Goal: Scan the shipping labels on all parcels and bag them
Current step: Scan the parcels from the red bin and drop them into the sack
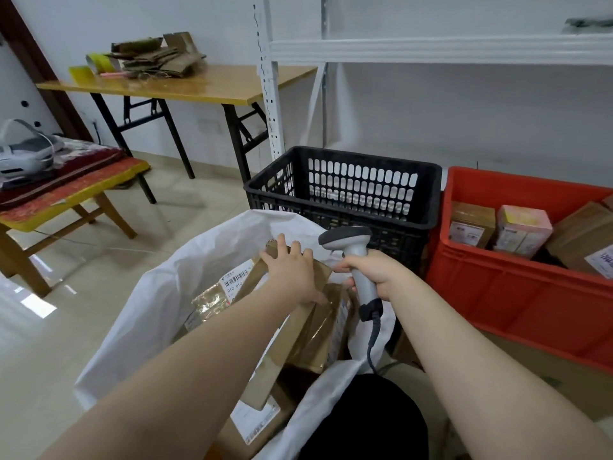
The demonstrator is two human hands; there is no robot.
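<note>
A large white bag (159, 293) stands open in front of me with several brown cardboard parcels inside. My left hand (293, 272) grips the top edge of an upright brown parcel (292, 330) over the bag's mouth. Behind it lies another parcel with a barcode label (234, 280) facing up. My right hand (374, 272) is closed around the handle of a grey barcode scanner (351, 244), its head pointing left over the bag. A red crate (517, 293) on the right holds several more parcels (520, 230).
A black slotted crate (345, 190) stands behind the bag. White metal shelving (431, 49) rises at the back right. A yellow folding table (185, 84) with cardboard scraps stands at the back left, and a low bench (66, 190) with a white headset is at far left.
</note>
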